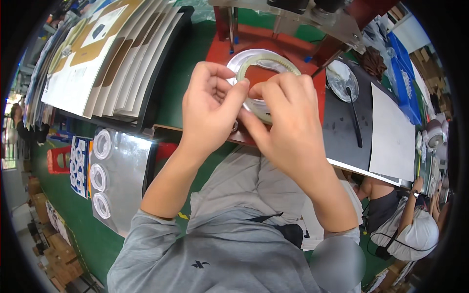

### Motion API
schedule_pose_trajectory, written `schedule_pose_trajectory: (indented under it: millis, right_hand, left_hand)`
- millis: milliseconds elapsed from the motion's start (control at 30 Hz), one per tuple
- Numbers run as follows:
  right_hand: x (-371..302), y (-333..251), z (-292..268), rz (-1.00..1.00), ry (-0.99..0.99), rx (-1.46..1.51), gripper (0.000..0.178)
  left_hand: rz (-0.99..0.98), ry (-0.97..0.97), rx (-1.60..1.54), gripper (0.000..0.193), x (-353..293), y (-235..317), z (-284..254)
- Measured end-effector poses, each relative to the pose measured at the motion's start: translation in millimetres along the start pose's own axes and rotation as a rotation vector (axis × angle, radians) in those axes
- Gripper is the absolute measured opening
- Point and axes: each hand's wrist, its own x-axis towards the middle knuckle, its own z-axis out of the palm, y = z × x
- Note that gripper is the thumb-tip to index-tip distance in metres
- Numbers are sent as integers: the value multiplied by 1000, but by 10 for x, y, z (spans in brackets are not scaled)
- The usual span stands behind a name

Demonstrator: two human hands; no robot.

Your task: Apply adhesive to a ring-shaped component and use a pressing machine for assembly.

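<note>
Both of my hands are closed at a pale, translucent toothed ring (290,65), over the red base of a bench press. My left hand (211,110) has its fingers curled and its thumb and index finger at the ring's left edge. On the near side, my right hand (292,119) pinches the rim, thumb below and fingertips reaching inside. Behind the ring, a white round part (235,59) lies on the red base (316,93). My fingers hide part of the ring's near and left edge.
Press posts (231,31) rise just beyond my hands. At left stands a black rack (168,58) of upright cards; below it, a grey sheet (122,171) carries white rings. On the right are a round dish (342,80), a black-handled tool (355,117), white paper (393,136), blue bins (405,83) and a seated person (408,229).
</note>
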Motion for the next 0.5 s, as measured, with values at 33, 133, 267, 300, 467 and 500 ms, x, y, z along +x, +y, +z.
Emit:
schedule_pose_trajectory:
  millis: [33,133,267,300,467,500]
  right_hand:
    - [20,19,22,-8,1,-29,34]
    - [126,34,3,60,-35,-8,25]
    - [222,123,-64,159,-135,32,20]
    - [220,155,-86,184,-185,31,21]
    - [120,251,-145,183,-222,-6,24]
    - [104,247,-162,175,-210,-18,25]
  left_hand:
    - [10,19,10,27,33,-33,18]
    - [39,49,52,27,110,-116,25]
    - [54,65,167,20,130,-105,-16]
    - [148,37,287,16,137,-168,-88]
    - [262,-31,313,7,68,-275,-212]
    - [318,-46,325,8,53,-306,-224]
